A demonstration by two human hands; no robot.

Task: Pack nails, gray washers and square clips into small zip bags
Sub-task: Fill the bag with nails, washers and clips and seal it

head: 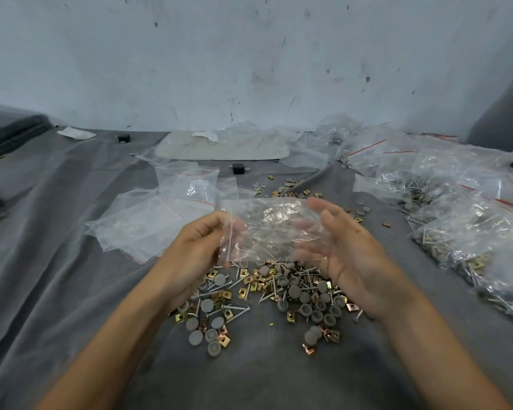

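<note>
A small clear zip bag (267, 223) hangs above the table, lying sideways. My left hand (196, 247) pinches its left edge near the red zip line. My right hand (347, 247) is beside the bag's right end, palm turned inward, fingers straight and relaxed; some fingertips show through the plastic. Under both hands lies a loose pile of nails (234, 310), gray washers (296, 291) and gold square clips (243, 292) on the gray cloth (71, 276).
Empty zip bags (148, 220) lie spread at the left of the pile. Filled bags (468, 229) are heaped on the right. A white tray (190, 149) lies at the back by the wall. More washers and clips (288, 187) are scattered behind the held bag.
</note>
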